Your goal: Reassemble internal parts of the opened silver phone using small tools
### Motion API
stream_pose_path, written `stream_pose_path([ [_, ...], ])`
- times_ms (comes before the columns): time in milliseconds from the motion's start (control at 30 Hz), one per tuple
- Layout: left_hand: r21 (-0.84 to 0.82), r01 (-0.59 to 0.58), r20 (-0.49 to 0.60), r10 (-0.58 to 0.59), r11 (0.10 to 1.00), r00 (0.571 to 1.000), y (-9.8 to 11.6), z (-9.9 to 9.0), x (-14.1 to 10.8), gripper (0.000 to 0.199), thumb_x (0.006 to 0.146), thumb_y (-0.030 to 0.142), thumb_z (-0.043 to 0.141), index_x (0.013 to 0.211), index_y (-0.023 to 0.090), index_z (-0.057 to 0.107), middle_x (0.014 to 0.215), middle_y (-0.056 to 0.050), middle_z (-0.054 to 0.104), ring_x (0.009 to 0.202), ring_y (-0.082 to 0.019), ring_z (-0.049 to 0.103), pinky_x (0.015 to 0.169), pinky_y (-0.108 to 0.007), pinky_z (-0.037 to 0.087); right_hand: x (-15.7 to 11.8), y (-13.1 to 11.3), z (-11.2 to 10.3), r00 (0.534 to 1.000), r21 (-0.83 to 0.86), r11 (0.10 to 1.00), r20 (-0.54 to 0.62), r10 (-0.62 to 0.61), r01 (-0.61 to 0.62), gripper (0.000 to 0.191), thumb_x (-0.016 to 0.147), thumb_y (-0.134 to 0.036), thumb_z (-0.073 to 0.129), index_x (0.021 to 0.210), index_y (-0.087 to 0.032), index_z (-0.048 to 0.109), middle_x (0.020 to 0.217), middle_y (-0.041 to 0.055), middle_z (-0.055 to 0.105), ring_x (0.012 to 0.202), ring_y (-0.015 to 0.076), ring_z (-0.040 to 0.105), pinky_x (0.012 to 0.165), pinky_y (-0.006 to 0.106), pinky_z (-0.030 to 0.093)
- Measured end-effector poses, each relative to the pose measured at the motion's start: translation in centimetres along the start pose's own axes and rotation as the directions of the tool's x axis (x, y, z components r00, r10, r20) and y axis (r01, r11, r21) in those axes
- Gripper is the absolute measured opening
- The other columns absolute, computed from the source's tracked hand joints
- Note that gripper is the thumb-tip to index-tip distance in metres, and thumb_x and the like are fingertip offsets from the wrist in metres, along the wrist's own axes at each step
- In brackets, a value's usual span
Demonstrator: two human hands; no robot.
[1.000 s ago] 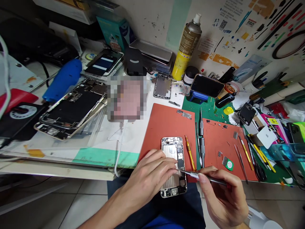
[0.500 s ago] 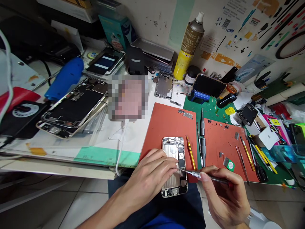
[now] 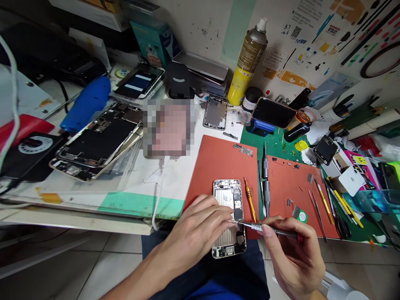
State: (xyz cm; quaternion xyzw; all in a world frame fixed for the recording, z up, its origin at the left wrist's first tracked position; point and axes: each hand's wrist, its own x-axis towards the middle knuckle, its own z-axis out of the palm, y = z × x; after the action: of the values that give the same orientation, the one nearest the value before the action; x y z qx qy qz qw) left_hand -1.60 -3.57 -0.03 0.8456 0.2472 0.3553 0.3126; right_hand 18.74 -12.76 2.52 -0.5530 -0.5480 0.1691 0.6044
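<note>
An opened phone housing [image 3: 227, 241] lies over the front edge of the left red mat [image 3: 225, 162], its inner parts facing up. Across its left side rests my left hand [image 3: 200, 225], fingertips pinched together near the middle of the housing on something too small to make out. My right hand [image 3: 293, 250] is closed around a slim metal tool [image 3: 258, 227]. The tool's thin tip points left and meets the housing close to my left fingertips. Just right of the housing is a gold screwdriver [image 3: 250, 201].
Beside the gold screwdriver lie grey tools [image 3: 266, 183]. A second red mat [image 3: 293, 179] holds small parts, with tweezers and scissors [image 3: 343, 227] at its right. Opened phones [image 3: 100, 133] are stacked at left. A yellow spray can [image 3: 246, 62] stands behind, near a propped phone [image 3: 274, 111].
My right hand and the tool have shifted very slightly, with the tip still at the housing. My left hand stays in nearly the same place.
</note>
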Motion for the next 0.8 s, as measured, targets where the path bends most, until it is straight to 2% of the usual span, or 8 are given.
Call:
stream_pose_path([
  [100, 0.022, -0.009, -0.023, 0.01, 1.0, 1.0, 0.1, -0.3, -0.4, 0.018, 0.107, 0.027, 0.067, 0.122, 0.018, 0.064, 0.115, -0.007, 0.079, 0.099, -0.021, 0.069, 0.088, -0.04, 0.055, -0.3, 0.3, -0.5, 0.993, 0.03, 0.997, -0.09, 0.078, -0.075, 0.026, 0.09, -0.008, 0.08, 0.109, -0.022, 0.07, 0.086, 0.0005, 0.075, 0.073, 0.0179, 0.08, 0.069, 0.029, 0.071],
  [200, 0.127, -0.056, -0.035, 0.061, 0.99, 0.998, 0.1, -0.9, -1.1, 0.024, 0.105, 0.017, 0.066, 0.129, 0.012, 0.064, 0.124, -0.012, 0.078, 0.109, -0.024, 0.068, 0.096, -0.042, 0.056, -1.7, 0.7, -1.8, 0.949, 0.101, 0.953, -0.107, 0.297, -0.286, 0.025, 0.093, -0.014, 0.082, 0.111, -0.023, 0.068, 0.085, 0.0021, 0.081, 0.069, 0.0172, 0.08, 0.067, 0.026, 0.07],
  [300, 0.34, -0.114, 0.047, 0.104, 0.934, 0.993, 0.0, -1.3, -1.7, 0.038, 0.1, 0.003, 0.058, 0.137, 0.007, 0.064, 0.142, -0.016, 0.071, 0.135, -0.032, 0.06, 0.11, -0.049, 0.051, -4.1, 0.6, -2.5, 0.841, 0.242, 0.824, -0.054, 0.538, -0.512, 0.026, 0.094, -0.024, 0.084, 0.114, -0.024, 0.067, 0.084, 0.0015, 0.082, 0.062, 0.0164, 0.079, 0.067, 0.028, 0.069],
  [400, 0.483, -0.135, 0.135, 0.079, 0.865, 0.988, -0.2, -1.2, -2.0, 0.045, 0.1, 0.007, 0.054, 0.144, 0.005, 0.061, 0.154, -0.017, 0.064, 0.15, -0.037, 0.049, 0.12, -0.055, 0.045, -6.2, -0.3, -1.2, 0.681, 0.375, 0.648, -0.057, 0.73, -0.663, 0.027, 0.097, -0.035, 0.081, 0.117, -0.026, 0.065, 0.082, -0.002, 0.079, 0.059, 0.0154, 0.076, 0.068, 0.029, 0.066],
  [467, 0.514, -0.145, 0.166, 0.067, 0.845, 0.984, -0.3, -1.0, -2.1, 0.048, 0.099, 0.011, 0.053, 0.146, 0.003, 0.06, 0.155, -0.019, 0.062, 0.151, -0.038, 0.049, 0.121, -0.056, 0.045, -6.7, -0.9, 0.2, 0.624, 0.41, 0.58, -0.034, 0.781, -0.704, 0.028, 0.097, -0.04, 0.08, 0.116, -0.026, 0.064, 0.077, -0.0037, 0.075, 0.055, 0.0157, 0.073, 0.063, 0.03, 0.063],
  [567, 0.518, -0.153, 0.199, 0.056, 0.841, 0.978, -0.3, -1.0, -2.2, 0.055, 0.095, 0.014, 0.052, 0.149, 0.001, 0.058, 0.158, -0.022, 0.059, 0.152, -0.04, 0.048, 0.121, -0.058, 0.046, -6.3, -1.5, 1.4, 0.602, 0.432, 0.537, 0.017, 0.798, -0.725, 0.031, 0.094, -0.045, 0.083, 0.11, -0.024, 0.066, 0.072, -0.0039, 0.069, 0.051, 0.0174, 0.07, 0.056, 0.03, 0.059],
  [800, 0.472, -0.172, 0.327, 0.009, 0.864, 0.945, -0.2, -2.3, -2.1, 0.068, 0.091, 0.02, 0.056, 0.158, 0.008, 0.05, 0.169, -0.018, 0.047, 0.158, -0.041, 0.038, 0.122, -0.058, 0.047, -3.7, -2.6, -0.1, 0.506, 0.507, 0.376, 0.145, 0.85, -0.776, 0.033, 0.088, -0.043, 0.089, 0.107, -0.024, 0.069, 0.075, -0.0028, 0.071, 0.058, 0.0157, 0.069, 0.065, 0.031, 0.059],
])
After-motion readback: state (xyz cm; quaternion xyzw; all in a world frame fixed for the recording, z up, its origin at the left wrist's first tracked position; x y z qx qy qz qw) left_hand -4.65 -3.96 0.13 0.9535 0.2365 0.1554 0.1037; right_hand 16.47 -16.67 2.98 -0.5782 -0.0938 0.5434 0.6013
